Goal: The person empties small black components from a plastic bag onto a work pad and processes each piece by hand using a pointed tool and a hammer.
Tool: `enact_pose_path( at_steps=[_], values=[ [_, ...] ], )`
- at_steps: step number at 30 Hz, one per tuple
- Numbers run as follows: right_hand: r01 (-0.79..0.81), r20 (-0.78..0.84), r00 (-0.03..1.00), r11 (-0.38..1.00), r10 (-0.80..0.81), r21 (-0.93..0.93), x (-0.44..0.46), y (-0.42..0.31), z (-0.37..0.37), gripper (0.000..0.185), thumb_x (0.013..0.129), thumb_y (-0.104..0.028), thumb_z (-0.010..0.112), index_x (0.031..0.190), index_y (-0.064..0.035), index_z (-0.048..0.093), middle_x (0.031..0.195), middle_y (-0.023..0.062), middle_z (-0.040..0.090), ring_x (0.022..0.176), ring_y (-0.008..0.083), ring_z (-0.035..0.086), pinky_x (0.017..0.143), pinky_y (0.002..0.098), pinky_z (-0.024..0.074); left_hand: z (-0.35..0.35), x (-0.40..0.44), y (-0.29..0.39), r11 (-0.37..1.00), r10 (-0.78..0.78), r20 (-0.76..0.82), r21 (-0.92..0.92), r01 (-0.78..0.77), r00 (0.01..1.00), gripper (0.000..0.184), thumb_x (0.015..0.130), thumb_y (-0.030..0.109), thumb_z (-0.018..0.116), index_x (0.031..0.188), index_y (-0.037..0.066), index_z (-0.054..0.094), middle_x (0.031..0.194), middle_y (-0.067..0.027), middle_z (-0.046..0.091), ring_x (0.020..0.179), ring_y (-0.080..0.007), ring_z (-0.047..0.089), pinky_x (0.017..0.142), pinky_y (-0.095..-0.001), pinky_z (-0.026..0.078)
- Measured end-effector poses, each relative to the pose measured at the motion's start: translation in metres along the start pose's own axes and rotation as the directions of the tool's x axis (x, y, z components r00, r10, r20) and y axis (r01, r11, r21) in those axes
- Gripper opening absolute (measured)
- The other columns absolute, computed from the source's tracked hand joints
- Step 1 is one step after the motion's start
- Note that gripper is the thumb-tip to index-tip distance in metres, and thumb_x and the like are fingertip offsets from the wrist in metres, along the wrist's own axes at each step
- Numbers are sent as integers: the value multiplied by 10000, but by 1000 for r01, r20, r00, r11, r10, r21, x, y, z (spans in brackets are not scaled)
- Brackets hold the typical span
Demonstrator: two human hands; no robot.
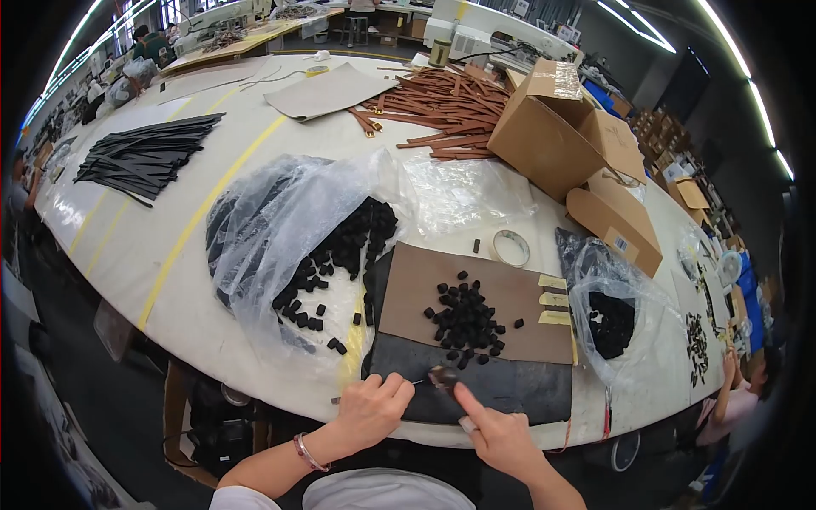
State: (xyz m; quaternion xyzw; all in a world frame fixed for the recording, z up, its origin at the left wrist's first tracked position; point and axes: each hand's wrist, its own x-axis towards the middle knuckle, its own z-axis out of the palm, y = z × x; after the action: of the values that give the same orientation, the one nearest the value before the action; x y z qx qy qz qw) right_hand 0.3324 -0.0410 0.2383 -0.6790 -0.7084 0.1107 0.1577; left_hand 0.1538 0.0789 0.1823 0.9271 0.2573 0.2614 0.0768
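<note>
My left hand [374, 411], with a beaded bracelet at the wrist, is closed around a thin metal rod-like tool whose slim tip sticks out toward the right. My right hand [501, 438] has its index finger stretched along a dark, shiny, rounded object [443, 378]; its exact kind is unclear. Both hands are over the front edge of a black mat [510, 393]. Just beyond them, a pile of small black cylindrical pieces [463, 316] lies on a brown board [408, 293]. Light tape is wrapped on a digit of my right hand.
On the left, a clear plastic bag [255, 246] spills black pieces; another bag [625, 289] sits right. Behind are brown leather straps [450, 102], cardboard boxes [544, 127], a tape roll [511, 248] and black strips [153, 153]. A co-worker's arm [724, 395] shows far right.
</note>
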Motion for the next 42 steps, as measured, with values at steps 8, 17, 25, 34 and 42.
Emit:
enact_pose_path(
  at_steps=[8,17,25,34,42],
  values=[
    [-49,-41,998,993,53,107,-4,7,18,617,739,-94,587,1323,-144,393,606,74,582,448,222,552,404,331,418,-5,-2,-2,998,-49,44,-36,51,998,119,647,42,573,749,85,530,659,-25,488,543,-175,515,430,-299,389],
    [26,-85,996,996,-19,87,-1,-10,-29,576,748,-66,568,1301,-121,416,636,90,575,466,240,546,424,330,409,-33,-8,-1,867,-403,-95,-360,346,910,101,737,15,616,830,16,575,715,-90,544,533,-248,562,466,-318,426],
    [-5,-64,998,995,11,95,-4,-8,-20,449,795,-107,565,1215,15,464,706,157,608,543,286,588,501,328,449,-62,-17,1,782,-438,-163,-554,285,884,233,709,18,706,883,29,551,678,-81,536,473,-168,535,435,-269,420],
    [-41,-199,977,989,69,142,-11,-7,-3,435,797,-94,555,1221,-28,488,607,134,553,461,274,543,453,320,416,-141,16,45,543,-156,-471,-775,-323,868,476,792,211,670,1195,34,488,893,-193,642,611,-326,615,515,-388,487],
    [-357,-335,881,934,333,-10,-46,44,-11,474,792,-34,521,1263,-71,473,552,155,449,454,274,448,459,335,355,-191,26,57,220,-255,-684,-730,-648,684,212,827,40,560,1037,40,588,834,-96,611,450,-113,517,306,-225,260]
  ],
)
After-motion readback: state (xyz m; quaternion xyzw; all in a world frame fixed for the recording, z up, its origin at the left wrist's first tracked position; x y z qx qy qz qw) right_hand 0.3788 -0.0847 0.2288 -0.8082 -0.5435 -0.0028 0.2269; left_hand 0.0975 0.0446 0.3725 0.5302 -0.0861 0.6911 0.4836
